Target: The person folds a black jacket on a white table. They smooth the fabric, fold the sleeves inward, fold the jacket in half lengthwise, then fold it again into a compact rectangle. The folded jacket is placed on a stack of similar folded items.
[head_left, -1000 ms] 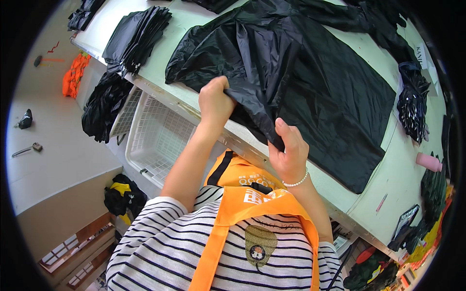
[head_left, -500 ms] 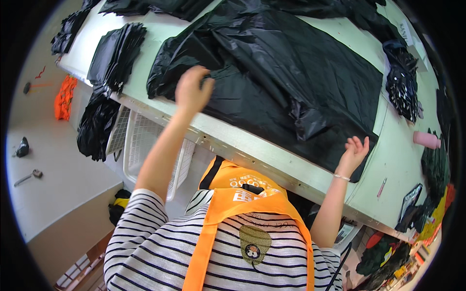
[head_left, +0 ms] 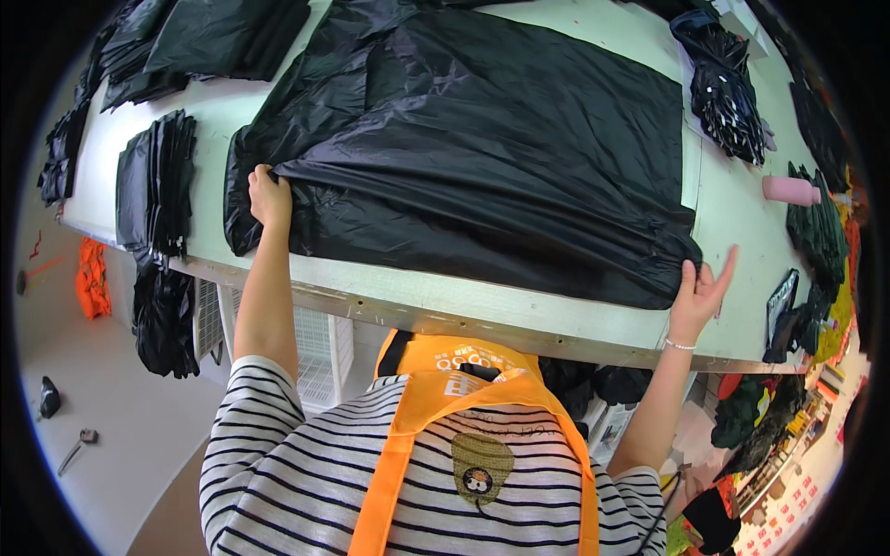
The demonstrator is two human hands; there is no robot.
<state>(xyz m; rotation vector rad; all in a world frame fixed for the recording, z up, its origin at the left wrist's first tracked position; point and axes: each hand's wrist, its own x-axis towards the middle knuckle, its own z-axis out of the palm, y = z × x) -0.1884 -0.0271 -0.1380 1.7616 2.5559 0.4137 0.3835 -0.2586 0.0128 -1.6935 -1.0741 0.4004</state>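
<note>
A wide piece of thin, shiny black fabric (head_left: 519,120) lies spread over the white table. My left hand (head_left: 270,197) is closed on it near its left end, fingers gripping a fold. Near the fabric's right front corner, my right hand (head_left: 700,295) pinches the edge, with one finger stretched out to the side. Long creases run between the two hands, and the fabric looks drawn taut there. Whether it is a finished garment or a loose panel, I cannot tell.
Folded black stacks (head_left: 156,190) sit to the left, with more bundles (head_left: 222,37) behind. A dark bundle (head_left: 723,88) and a pink cylinder (head_left: 791,190) lie at the right. White plastic baskets (head_left: 311,357) stand below the table's front edge (head_left: 417,320).
My left hand moved left and took hold of the fabric; my right hand closed on the right corner. The bunched upper layer has been pulled flatter into long creases. The view has shifted.
</note>
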